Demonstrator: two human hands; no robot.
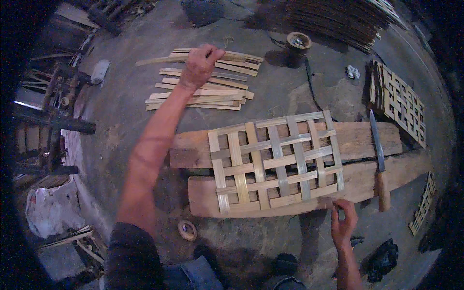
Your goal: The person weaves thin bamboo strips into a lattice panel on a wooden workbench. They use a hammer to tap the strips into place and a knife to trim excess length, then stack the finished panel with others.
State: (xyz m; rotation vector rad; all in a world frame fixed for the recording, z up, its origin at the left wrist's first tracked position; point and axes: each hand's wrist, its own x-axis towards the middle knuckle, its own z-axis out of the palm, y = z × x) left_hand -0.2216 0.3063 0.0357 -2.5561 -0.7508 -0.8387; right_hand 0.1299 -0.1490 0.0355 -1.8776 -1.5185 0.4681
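A woven lattice panel of flat bamboo strips [235, 147] lies across two thick wooden planks [365, 137] in front of me. My left hand [199, 65] reaches over a spread of loose bamboo strips [208, 100] beyond the panel. Its fingers are pinched together, and a thin curled strand [228, 42] shows just past them; whether it is held, I cannot tell. Close to the panel's near right corner is my right hand [344, 223], its thumb and fingers bent into a pinch. Whatever lies between those fingertips is too small to make out.
A long knife with a wooden handle [384, 193] rests across the planks at right. More woven panels [401, 94] stand stacked at far right. A round container [297, 55] sits on the floor beyond. A tape-like ring [187, 230] and a black plastic bag [383, 261] lie nearer.
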